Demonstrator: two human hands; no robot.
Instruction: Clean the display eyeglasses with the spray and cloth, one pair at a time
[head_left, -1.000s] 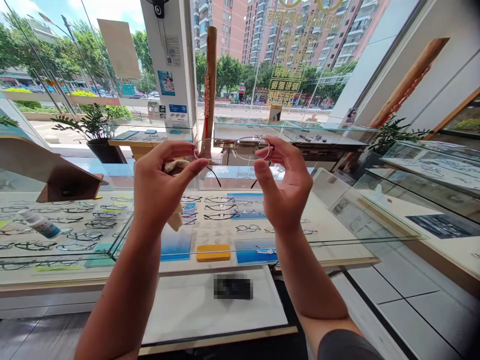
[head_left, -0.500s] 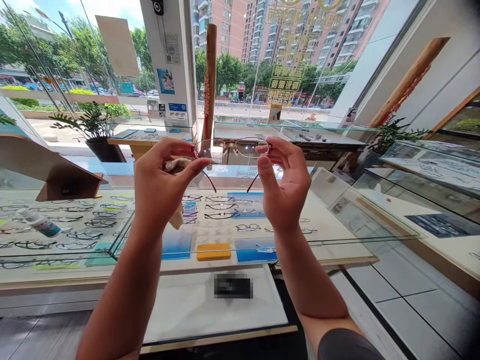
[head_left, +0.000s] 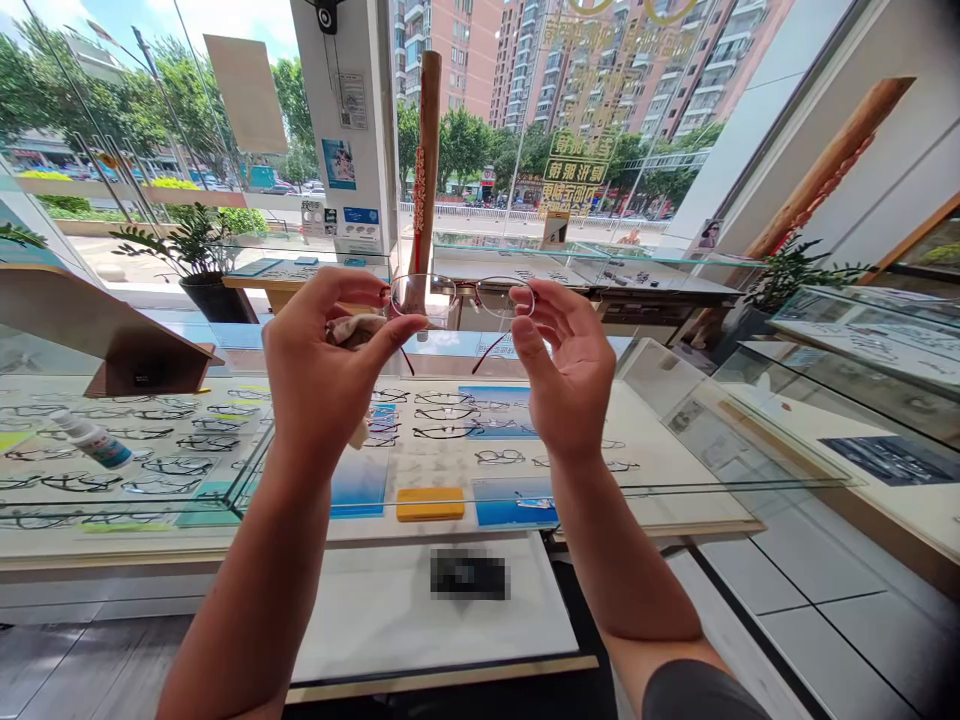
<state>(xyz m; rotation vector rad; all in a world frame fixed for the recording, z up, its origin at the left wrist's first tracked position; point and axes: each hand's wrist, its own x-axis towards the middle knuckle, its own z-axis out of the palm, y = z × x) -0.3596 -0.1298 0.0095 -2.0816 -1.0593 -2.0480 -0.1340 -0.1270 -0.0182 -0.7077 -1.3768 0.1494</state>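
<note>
A pair of eyeglasses (head_left: 466,291) with clear lenses and thin dark-red temples is held up level in front of me, its temples hanging back toward me. My left hand (head_left: 330,330) pinches the left end of the frame between thumb and fingers. A crumpled pale cloth (head_left: 352,328) is tucked in that same palm, and part of it hangs below the hand. At the right rim, the thumb and fingers of my right hand (head_left: 570,360) grip the other end of the eyeglasses.
Below is a glass display case (head_left: 442,465) with rows of frames and a yellow glasses case (head_left: 430,504). A spray bottle (head_left: 97,440) stands at left on the glass. A white drawer (head_left: 360,620) juts out near me. A wooden post (head_left: 424,170) rises beyond.
The eyeglasses have turned slightly, their temple tips swinging left and a little up. My right hand has shifted slightly left. Both hands keep their hold, and the view has moved a little.
</note>
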